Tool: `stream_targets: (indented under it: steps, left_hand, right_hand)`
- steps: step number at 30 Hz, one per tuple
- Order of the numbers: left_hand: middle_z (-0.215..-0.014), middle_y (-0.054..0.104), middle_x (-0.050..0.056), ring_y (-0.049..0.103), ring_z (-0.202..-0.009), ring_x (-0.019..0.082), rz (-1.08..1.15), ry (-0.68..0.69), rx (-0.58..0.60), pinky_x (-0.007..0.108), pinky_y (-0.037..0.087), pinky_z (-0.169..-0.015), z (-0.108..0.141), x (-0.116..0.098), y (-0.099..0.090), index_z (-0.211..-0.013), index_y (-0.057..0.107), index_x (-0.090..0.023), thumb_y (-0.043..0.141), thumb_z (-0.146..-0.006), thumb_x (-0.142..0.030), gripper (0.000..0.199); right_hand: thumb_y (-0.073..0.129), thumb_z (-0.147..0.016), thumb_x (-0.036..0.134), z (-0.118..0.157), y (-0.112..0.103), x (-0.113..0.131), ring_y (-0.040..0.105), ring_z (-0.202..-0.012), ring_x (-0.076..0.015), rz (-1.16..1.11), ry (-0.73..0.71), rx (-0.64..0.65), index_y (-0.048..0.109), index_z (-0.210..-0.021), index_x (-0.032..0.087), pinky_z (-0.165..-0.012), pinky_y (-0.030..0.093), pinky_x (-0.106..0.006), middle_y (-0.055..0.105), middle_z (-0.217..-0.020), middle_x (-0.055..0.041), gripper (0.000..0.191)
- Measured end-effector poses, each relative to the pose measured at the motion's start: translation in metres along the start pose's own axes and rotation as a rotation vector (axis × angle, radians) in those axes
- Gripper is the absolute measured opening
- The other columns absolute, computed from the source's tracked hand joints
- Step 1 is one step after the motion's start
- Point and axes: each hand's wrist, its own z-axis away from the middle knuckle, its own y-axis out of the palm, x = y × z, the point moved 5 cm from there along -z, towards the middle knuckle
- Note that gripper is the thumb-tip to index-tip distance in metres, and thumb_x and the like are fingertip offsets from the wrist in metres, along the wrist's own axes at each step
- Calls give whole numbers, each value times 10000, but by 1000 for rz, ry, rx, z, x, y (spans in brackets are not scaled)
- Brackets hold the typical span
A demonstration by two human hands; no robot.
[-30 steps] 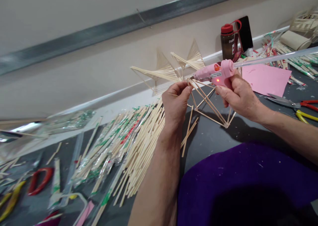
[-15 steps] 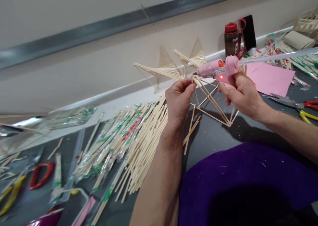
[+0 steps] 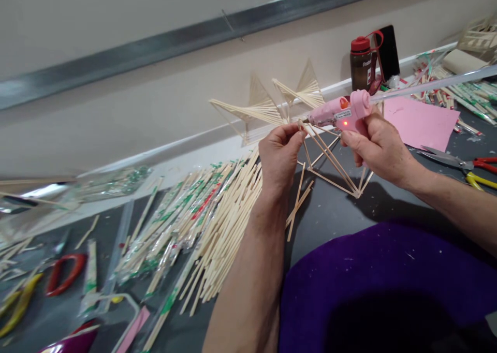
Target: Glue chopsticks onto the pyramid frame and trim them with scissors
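Note:
My right hand [image 3: 382, 146] is closed round the handle of a pink glue gun [image 3: 341, 112] with a small red light on its side. The gun's nozzle points left and meets the top corner of a wooden stick frame [image 3: 330, 159]. At that same corner, my left hand [image 3: 282, 153] pinches the stick ends between thumb and fingertips. The frame's lower sticks rest on the dark table [image 3: 322, 223]. A clear glue stick [image 3: 430, 86] runs out from the back of the gun.
Loose sticks [image 3: 229, 229] and wrapped chopsticks [image 3: 171, 213] lie left of my left forearm. Finished-looking stick models [image 3: 260, 109] stand by the wall. Behind the gun are a bottle [image 3: 361, 65] and pink paper [image 3: 421, 120]; pliers [image 3: 450, 159] lie at the right.
The glue gun in my right hand has shifted slightly down and left, its nozzle now at the frame's top corner. My left hand keeps its pinch there.

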Motion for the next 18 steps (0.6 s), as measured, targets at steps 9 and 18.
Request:
stream_targets:
  steps: [9,18]
  left_hand:
    - [-803,766,27,687,-747,162,24,3,2,297,586,-688,-2,5,0,-779,759,-206,726,-704,-183,85]
    - [-794,712,23,609,-707,134,30,-85,76,252,470,-628,-2,5,0,-832,742,-167,773,-618,-290,249]
  right_hand:
    - [639,-917,377,6,-25,31,541,-486,-91,-203,63,-43,559,-918,198,-438,476,-228,666,-750,-4,196]
    - [478,-1029,340,9,-106,12,581,-548,-71,-566,288,-312,622,-923,144,-456,476,-160,677,-802,-48,265]
